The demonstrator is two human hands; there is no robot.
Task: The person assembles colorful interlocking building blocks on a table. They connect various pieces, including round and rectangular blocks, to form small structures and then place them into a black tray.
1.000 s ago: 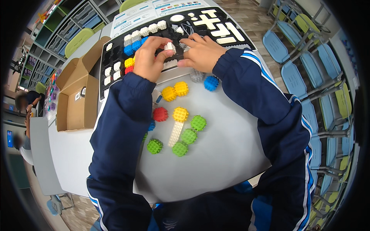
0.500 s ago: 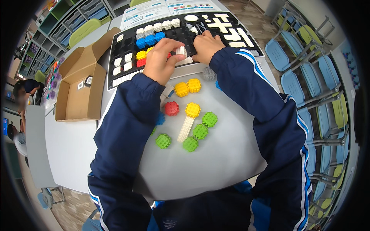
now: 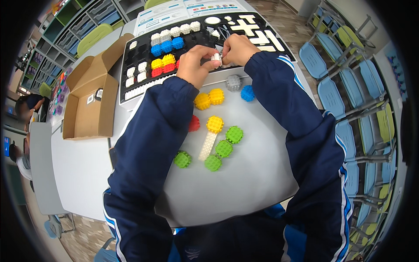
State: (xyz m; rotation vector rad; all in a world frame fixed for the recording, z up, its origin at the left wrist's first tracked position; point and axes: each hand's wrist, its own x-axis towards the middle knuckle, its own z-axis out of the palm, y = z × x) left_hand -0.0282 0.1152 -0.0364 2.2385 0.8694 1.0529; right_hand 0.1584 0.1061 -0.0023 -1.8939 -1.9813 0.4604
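Observation:
My left hand (image 3: 194,64) pinches a white ridged block (image 3: 216,57) between thumb and forefinger, at the near edge of the black parts tray (image 3: 222,75). Close on its right, my right hand (image 3: 239,49) is closed, fingertips pointing down beside the block. What those fingertips grip is hidden. Beyond the hands, the tray holds a row of blue blocks (image 3: 167,46), with yellow blocks (image 3: 163,60) and red blocks (image 3: 163,70) nearer. White cross and bar pieces (image 3: 251,29) fill its right end.
On the grey table lie joined green blocks (image 3: 224,148), a single green block (image 3: 182,159), a yellow block (image 3: 214,124) on a white strip (image 3: 207,147), paired yellow blocks (image 3: 209,99), a grey block (image 3: 233,83) and a blue block (image 3: 248,93). An open cardboard box (image 3: 89,107) stands left.
My left hand has moved right with the white block, closer to my right hand. My right hand has shifted slightly right. The view has shifted a little; the blue block on the table shows more fully.

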